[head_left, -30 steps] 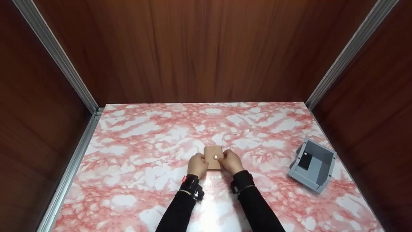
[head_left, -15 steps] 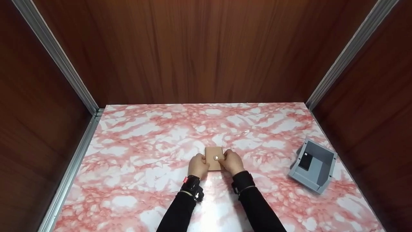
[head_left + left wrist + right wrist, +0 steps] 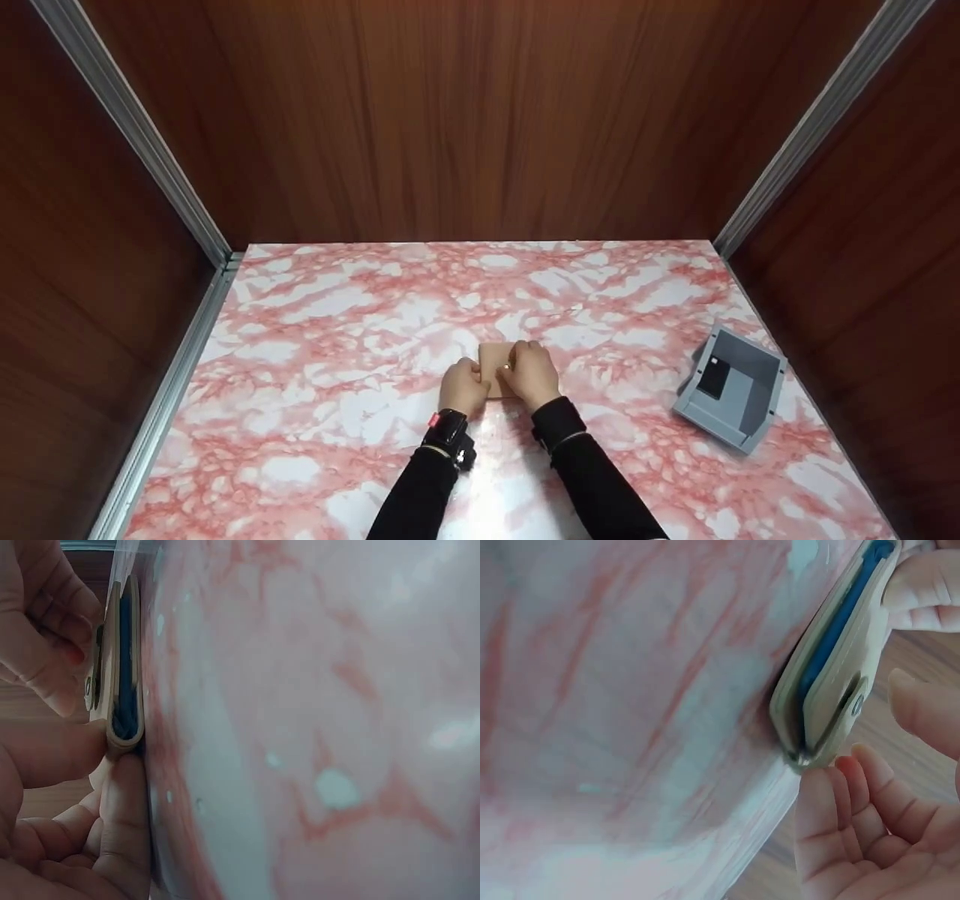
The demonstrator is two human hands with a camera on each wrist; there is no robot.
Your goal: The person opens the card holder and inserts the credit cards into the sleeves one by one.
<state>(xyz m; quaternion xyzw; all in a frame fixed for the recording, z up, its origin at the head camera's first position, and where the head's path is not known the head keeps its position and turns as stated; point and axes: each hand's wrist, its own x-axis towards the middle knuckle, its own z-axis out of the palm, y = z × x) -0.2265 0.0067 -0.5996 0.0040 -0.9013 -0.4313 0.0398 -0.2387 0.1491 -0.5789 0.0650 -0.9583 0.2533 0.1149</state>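
A tan wallet [image 3: 492,366] with a snap strap [image 3: 857,703] lies on the marbled tabletop. Its folded spine faces my left hand [image 3: 463,386], whose thumb and finger pinch it. Blue lining shows between the covers in both wrist views. My right hand [image 3: 534,373] hovers over the wallet's right part, hiding it in the head view. In the right wrist view, its curled fingertips [image 3: 866,757] touch the strap-side edge, while the thumb [image 3: 919,701] stands apart from the metal snap.
A grey open bin [image 3: 752,364] sits tilted at the right of the red-and-white tabletop [image 3: 337,337]. Inside it is a dark flat rectangle [image 3: 713,377] with a small white square. Brown wood-grain panels [image 3: 480,120] with metal corner rails [image 3: 154,150] enclose the table on three sides.
My right hand has moved left and slightly up over the wallet, covering its right edge. Its thumb has come off the snap. My left hand keeps its pinch.
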